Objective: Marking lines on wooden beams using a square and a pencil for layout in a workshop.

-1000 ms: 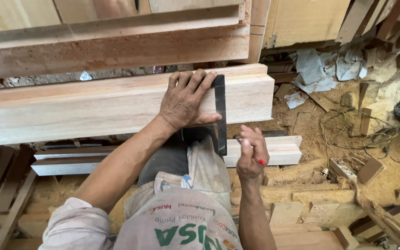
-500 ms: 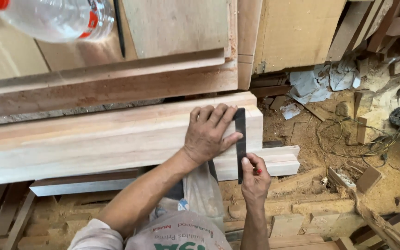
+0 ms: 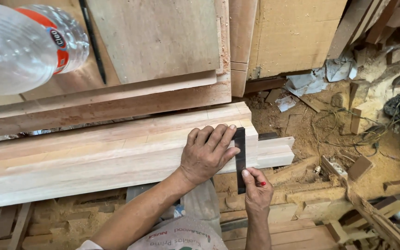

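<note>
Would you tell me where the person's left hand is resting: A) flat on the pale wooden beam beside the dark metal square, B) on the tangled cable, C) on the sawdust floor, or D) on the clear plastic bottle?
A: the left hand lies spread on the pale wooden beam, its fingers against the dark metal square.

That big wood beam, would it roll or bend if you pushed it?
Probably neither. The beam looks thick and square-edged, so it should sit flat and stay stiff. It seems heavy: the left hand presses a dark square on it, apparently without shifting it.
</note>
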